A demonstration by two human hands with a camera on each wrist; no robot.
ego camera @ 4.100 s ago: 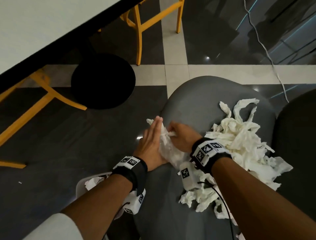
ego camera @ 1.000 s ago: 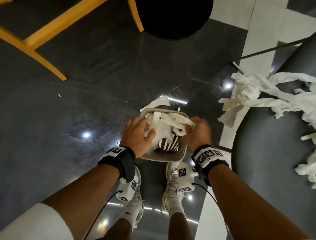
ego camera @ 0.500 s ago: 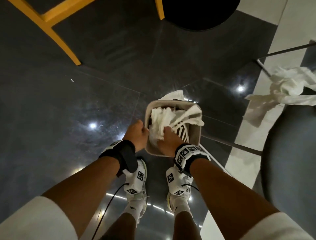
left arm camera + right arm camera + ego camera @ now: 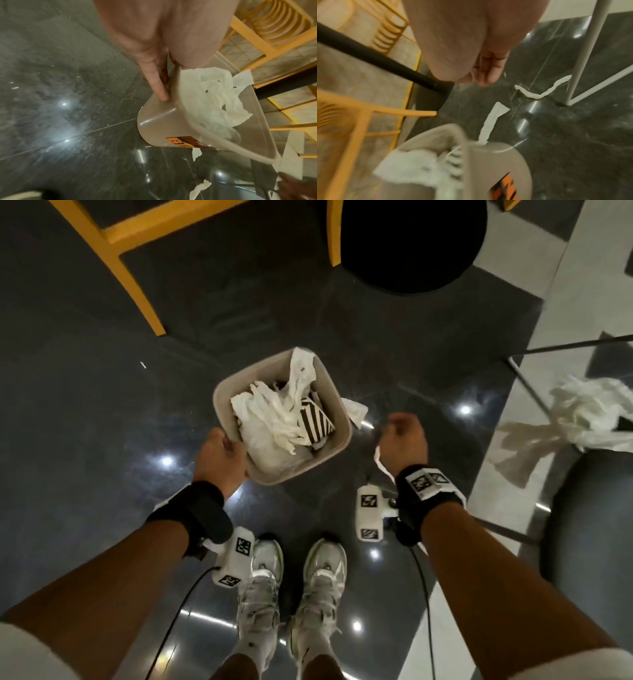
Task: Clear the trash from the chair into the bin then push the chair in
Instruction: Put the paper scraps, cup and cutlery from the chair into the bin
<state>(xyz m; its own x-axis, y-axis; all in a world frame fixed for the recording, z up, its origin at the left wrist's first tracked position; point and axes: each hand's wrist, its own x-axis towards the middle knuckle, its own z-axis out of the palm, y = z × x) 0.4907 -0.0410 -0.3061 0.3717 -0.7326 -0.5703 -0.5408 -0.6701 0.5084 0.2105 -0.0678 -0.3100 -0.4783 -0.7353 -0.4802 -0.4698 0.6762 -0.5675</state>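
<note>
- The left hand (image 4: 222,458) grips the near-left rim of the beige bin (image 4: 337,402) at the frame's centre, thumb inside the rim, fingers (image 4: 157,83) down its outer wall.
- The bin holds crumpled white tissue (image 4: 274,416) and a black-and-white striped wrapper (image 4: 313,422); one shred (image 4: 356,410) hangs over its right edge.
- The right hand (image 4: 404,443) hovers right of the bin, apart from it, fingers loosely curled; a white strip (image 4: 382,463) shows at the wrist, and whether it is held cannot be told.
- More tissue (image 4: 579,412) hangs off the grey chair (image 4: 596,522) at the right edge.
- Scraps (image 4: 494,121) lie on the dark floor (image 4: 85,405).
</note>
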